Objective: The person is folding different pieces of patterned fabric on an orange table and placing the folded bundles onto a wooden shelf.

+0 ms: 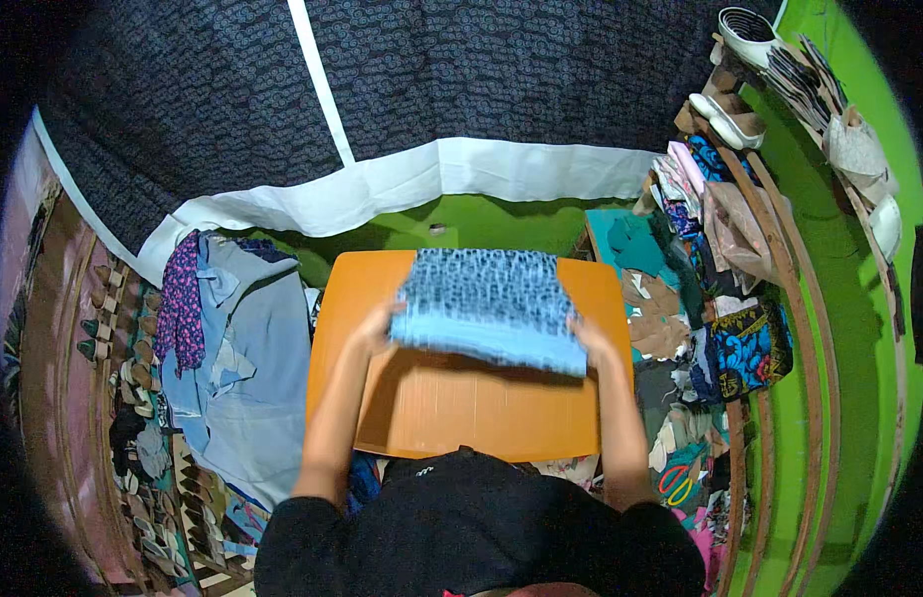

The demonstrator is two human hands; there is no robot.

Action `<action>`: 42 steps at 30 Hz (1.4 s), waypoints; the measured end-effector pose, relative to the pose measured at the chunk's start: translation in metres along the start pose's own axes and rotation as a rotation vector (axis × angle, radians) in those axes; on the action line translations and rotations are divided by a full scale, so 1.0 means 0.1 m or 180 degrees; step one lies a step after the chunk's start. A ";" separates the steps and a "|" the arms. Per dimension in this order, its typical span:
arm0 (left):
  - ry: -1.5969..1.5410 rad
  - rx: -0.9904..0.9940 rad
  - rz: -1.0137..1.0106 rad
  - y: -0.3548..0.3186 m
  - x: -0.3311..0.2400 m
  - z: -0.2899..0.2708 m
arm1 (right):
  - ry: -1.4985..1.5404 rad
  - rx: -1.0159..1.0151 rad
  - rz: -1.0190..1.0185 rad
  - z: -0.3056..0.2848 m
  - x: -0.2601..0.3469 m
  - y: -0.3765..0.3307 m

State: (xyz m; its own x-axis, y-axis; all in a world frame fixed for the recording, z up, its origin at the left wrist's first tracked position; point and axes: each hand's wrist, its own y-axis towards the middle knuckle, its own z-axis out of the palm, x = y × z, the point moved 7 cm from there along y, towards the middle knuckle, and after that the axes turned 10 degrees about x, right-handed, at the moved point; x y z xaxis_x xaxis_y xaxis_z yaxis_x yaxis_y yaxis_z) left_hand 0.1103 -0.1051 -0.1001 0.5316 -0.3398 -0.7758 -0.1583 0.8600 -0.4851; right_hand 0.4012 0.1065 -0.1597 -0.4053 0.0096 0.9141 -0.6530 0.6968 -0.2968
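Note:
A piece of blue cloth (486, 289) with a dark spotted print and a plain light-blue band along its near edge is stretched between my hands. Its near edge is lifted and throws a shadow on the orange table (461, 423); the far part reaches the table's back edge. My left hand (378, 328) grips the cloth's left side, with the fingers partly hidden. At the near right corner, my right hand (591, 341) holds the other side, slightly blurred. The cloth looks folded, but its layers are too blurred to tell.
Grey-blue fabric (257, 348) is heaped left of the table. Fabric scraps (650, 313) and red-and-yellow-handled scissors (677, 483) lie to the right. Shoes (138, 373) fill a left rack, and wooden rails (805, 328) run along the green right wall. A dark patterned curtain (521, 70) hangs behind.

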 end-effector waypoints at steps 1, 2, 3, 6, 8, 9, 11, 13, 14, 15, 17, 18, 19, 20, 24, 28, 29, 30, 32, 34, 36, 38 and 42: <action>-0.0018 0.0097 0.0417 0.15 -0.39 0.06 | 0.0346 0.0023 -0.0270 -0.14 0.17 0.36; -0.0309 0.0401 0.0532 0.64 -0.65 -0.06 | 0.0940 -0.0122 0.0359 -0.42 0.05 0.83; -0.0286 0.0603 0.1288 0.90 -1.06 -0.16 | 0.1326 -0.0351 -0.0300 -0.55 0.47 1.15; -0.1002 0.0234 0.1533 0.81 -1.89 0.06 | 0.0961 -0.0823 -0.0842 -0.55 1.99 1.02; -0.0889 0.0157 0.2227 0.56 -2.39 0.33 | 0.1033 -0.1001 -0.1432 -0.91 2.43 0.97; -0.0817 0.0422 0.2636 0.32 -2.59 0.45 | 0.0861 -0.1040 -0.1951 -1.06 2.65 0.84; -0.0727 0.1093 0.3011 -0.28 -2.73 0.71 | 0.1307 -0.0765 -0.2726 -1.02 2.94 0.35; -0.0344 0.0542 0.3359 -0.95 -2.54 0.65 | 0.1381 -0.0916 -0.2614 -0.80 2.90 -0.20; -0.0066 0.0565 0.3274 -1.19 -2.34 0.68 | 0.1329 -0.1019 -0.2590 -0.70 2.75 -0.46; 0.0193 0.0642 0.3147 -1.31 -2.08 0.74 | 0.1254 -0.1186 -0.2541 -0.66 2.50 -0.75; 0.1258 0.0593 0.2708 -1.43 -1.39 0.44 | 0.0433 -0.0943 -0.1886 -0.35 1.91 -1.08; 0.1249 0.0514 0.2176 -1.38 -0.86 0.20 | 0.0567 -0.0724 -0.0914 -0.19 1.23 -1.02; 0.1507 0.0117 0.1768 -1.39 -0.46 0.20 | 0.0869 -0.0817 -0.0755 0.03 0.83 -1.22; 0.1020 0.0178 0.1202 -1.26 0.27 -0.16 | -0.0005 -0.0824 -0.1156 0.22 0.46 -1.33; 0.2661 -0.0721 0.0568 -1.59 1.83 -0.49 | -0.0076 -0.0677 0.0834 1.12 -0.84 -1.98; 0.3416 -0.0654 0.0784 -1.50 2.20 -0.80 | -0.1244 -0.1315 0.0217 1.33 -1.09 -2.15; 0.3284 -0.0456 0.0843 -1.48 2.19 -0.86 | -0.1055 -0.1230 0.0084 1.34 -1.11 -2.14; 0.3029 -0.0282 0.0982 -1.42 2.23 -1.01 | -0.0880 -0.1157 -0.0123 1.37 -1.03 -2.14; 0.2372 -0.0194 0.1035 -1.42 2.29 -1.21 | -0.0109 -0.0930 -0.0282 1.49 -0.82 -2.21; 0.2201 -0.0498 0.1024 -1.54 2.27 -1.14 | -0.0465 -0.1241 -0.0477 1.47 -0.71 -2.38; 0.2022 -0.0190 0.0868 -1.73 2.33 -1.02 | -0.0540 -0.1007 -0.0085 1.47 -0.84 -2.51; 0.1542 0.0200 0.0576 -1.97 2.45 -0.83 | -0.0603 -0.0955 0.0290 1.50 -1.05 -2.73; 0.1845 0.0045 0.0290 -2.53 2.94 -0.88 | -0.0747 -0.0968 0.0304 1.76 -0.98 -3.33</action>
State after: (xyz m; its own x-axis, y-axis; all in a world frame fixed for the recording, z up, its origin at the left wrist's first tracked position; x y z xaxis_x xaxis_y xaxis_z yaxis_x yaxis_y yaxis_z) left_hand 0.2338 -0.4560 -0.2410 -0.0261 -0.4136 -0.9101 -0.1686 0.8992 -0.4038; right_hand 0.5459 -0.2528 -0.1995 -0.6133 -0.0551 0.7879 -0.4002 0.8817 -0.2498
